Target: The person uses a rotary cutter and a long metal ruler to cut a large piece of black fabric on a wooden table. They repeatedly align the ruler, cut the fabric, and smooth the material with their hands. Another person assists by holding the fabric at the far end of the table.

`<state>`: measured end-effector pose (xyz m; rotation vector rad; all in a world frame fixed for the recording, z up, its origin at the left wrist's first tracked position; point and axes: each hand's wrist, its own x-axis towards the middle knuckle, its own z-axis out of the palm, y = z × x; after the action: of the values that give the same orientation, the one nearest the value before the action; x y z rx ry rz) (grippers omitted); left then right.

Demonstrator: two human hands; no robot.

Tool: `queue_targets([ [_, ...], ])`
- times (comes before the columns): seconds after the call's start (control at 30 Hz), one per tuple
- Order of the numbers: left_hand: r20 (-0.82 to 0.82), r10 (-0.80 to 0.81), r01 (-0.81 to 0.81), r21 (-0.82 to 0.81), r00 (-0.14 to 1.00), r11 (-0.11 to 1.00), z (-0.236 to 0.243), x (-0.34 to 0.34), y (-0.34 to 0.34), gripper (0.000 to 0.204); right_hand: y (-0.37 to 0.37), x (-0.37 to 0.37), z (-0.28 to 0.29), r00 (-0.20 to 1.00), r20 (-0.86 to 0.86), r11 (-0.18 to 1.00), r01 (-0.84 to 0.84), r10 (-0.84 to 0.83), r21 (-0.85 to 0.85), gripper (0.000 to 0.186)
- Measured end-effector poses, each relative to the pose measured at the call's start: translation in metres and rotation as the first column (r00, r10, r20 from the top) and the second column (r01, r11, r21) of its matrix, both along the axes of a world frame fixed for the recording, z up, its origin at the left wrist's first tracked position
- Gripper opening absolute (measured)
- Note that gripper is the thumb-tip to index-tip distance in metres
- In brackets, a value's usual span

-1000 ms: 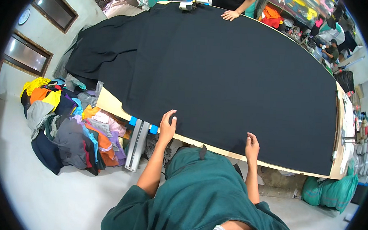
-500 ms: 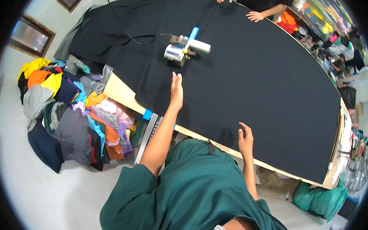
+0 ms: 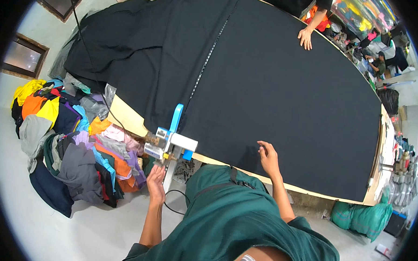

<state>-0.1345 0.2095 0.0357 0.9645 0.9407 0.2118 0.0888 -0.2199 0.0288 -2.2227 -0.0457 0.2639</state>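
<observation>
A cloth cutting machine (image 3: 180,143) with a blue handle sits at the near edge of the black cloth (image 3: 276,91), by the end of a metal rail (image 3: 169,173). My left hand (image 3: 156,182) is just below the machine with fingers extended; I cannot tell whether the fingertips touch it. My right hand (image 3: 268,158) is open over the cloth near the table edge, fingers loosely curled. A thin dotted line (image 3: 207,56) runs across the cloth away from the machine.
Another person's hand (image 3: 305,37) rests on the far right of the cloth. A colourful garment heap (image 3: 77,157) lies on the left, under a hanging cord. Green sacks (image 3: 361,216) sit at the lower right. A seated person (image 3: 377,65) is in the back.
The machine has come from the far side across the cloth to the near edge. My left hand has dropped down and left. The other person's hand has moved nearer along the right edge.
</observation>
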Motion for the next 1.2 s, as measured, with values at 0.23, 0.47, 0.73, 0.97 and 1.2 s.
queue_targets([
  [0.23, 0.285, -0.339, 0.325, 0.095, 0.897, 0.941, -0.031, 0.203, 0.007, 0.065, 0.036, 0.013, 0.010, 0.993, -0.087, 0.994, -0.075, 0.082, 0.084, 0.027],
  [0.47, 0.449, -0.745, 0.442, 0.608, 0.494, 0.660, 0.075, 0.473, -0.075, 0.060, 0.048, 0.042, 0.050, 0.977, -0.003, 0.976, -0.215, 0.215, -0.037, 0.028],
  [0.73, 0.280, -0.904, 0.317, 0.868, 0.323, 0.382, 0.068, 0.363, -0.128, 0.029, 0.046, 0.057, -0.029, 0.946, 0.279, 0.952, -0.081, 0.167, -0.295, 0.042],
  [0.97, -0.347, -0.288, 0.401, 0.903, 0.893, 0.154, -0.057, 0.101, 0.002, 0.037, 0.145, 0.053, -0.061, 0.795, 0.304, 0.822, -0.382, 0.525, -0.422, 0.063],
  [1.2, -0.676, -0.087, 0.618, 0.604, 0.731, 0.503, -0.094, -0.023, 0.036, 0.045, 0.228, 0.057, -0.090, 0.767, 0.345, 0.810, -0.365, 0.541, -0.458, 0.071],
])
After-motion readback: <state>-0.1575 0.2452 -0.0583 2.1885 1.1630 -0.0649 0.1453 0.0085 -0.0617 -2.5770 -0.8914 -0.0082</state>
